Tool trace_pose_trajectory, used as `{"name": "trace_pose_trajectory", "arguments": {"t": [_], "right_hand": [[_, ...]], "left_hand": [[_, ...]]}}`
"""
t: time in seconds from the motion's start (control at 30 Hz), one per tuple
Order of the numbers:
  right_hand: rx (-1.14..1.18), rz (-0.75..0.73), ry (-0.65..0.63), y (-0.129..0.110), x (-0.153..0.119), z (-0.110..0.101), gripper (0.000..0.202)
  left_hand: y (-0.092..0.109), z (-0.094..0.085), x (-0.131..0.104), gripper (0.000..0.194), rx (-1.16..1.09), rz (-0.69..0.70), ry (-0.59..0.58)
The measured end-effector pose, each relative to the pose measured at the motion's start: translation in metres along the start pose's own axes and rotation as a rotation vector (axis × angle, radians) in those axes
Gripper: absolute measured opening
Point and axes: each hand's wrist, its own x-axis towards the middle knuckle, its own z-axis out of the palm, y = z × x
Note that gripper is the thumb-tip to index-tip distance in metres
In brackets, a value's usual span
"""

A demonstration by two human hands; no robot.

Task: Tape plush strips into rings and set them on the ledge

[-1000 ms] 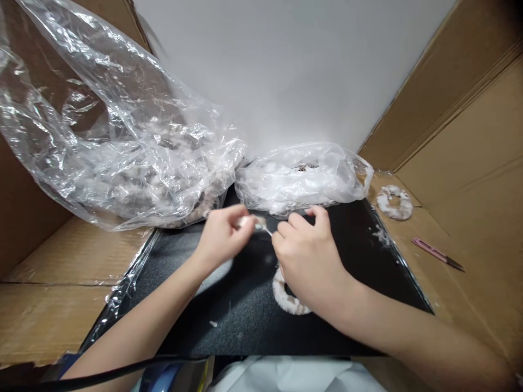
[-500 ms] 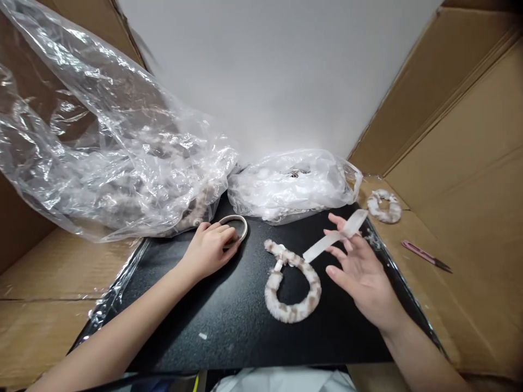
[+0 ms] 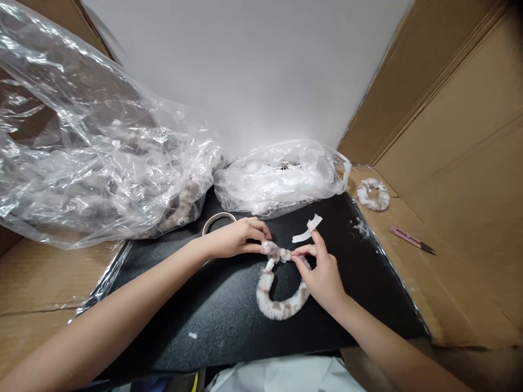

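A looped fluffy strip [image 3: 283,309], white with brown patches, lies on the black table [image 3: 229,326]. My left hand [image 3: 245,238] pinches its upper left end. With thumb and finger, my right hand [image 3: 322,269] grips the strip at the top right of the loop. A white tape piece [image 3: 304,234] clings to a raised finger of my right hand. Behind my left hand rests a tape roll [image 3: 219,216], partly covered by that hand.
At the back left stands a large clear bag [image 3: 122,179] of fluffy pieces. Beside it is a smaller plastic bag [image 3: 281,179]. On the cardboard at right lie a fluffy ring [image 3: 373,195] and pink snips [image 3: 411,238].
My left hand has left the tape roll and taken hold of the strip's end. My right hand has moved left and closed on the strip, with the tape still on a finger. The view has shifted slightly.
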Motion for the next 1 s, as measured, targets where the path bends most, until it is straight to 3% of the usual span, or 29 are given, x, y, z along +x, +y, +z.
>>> {"name": "trace_pose_trajectory", "arguments": {"t": [0.2,0.5,0.57,0.77,1.0], "right_hand": [[0.096,0.003,0.024,-0.005,0.006,0.004,0.066],[0.182,-0.128,0.055,-0.002,0.022,0.004,0.072],[0.199,-0.129,0.06,-0.002,0.027,0.004,0.073],[0.262,-0.103,0.096,-0.003,0.035,0.004,0.077],[0.293,-0.09,0.141,0.001,0.034,0.008,0.078]], "left_hand": [[0.006,0.013,0.006,0.023,-0.288,-0.078,0.064],[0.008,0.017,0.017,0.035,-0.639,-0.327,-0.102],[0.008,0.021,0.015,0.038,-0.724,-0.376,-0.051],[0.011,0.045,0.008,0.043,-0.924,-0.468,0.264],[0.019,0.057,0.012,0.044,-0.909,-0.501,0.429]]}}
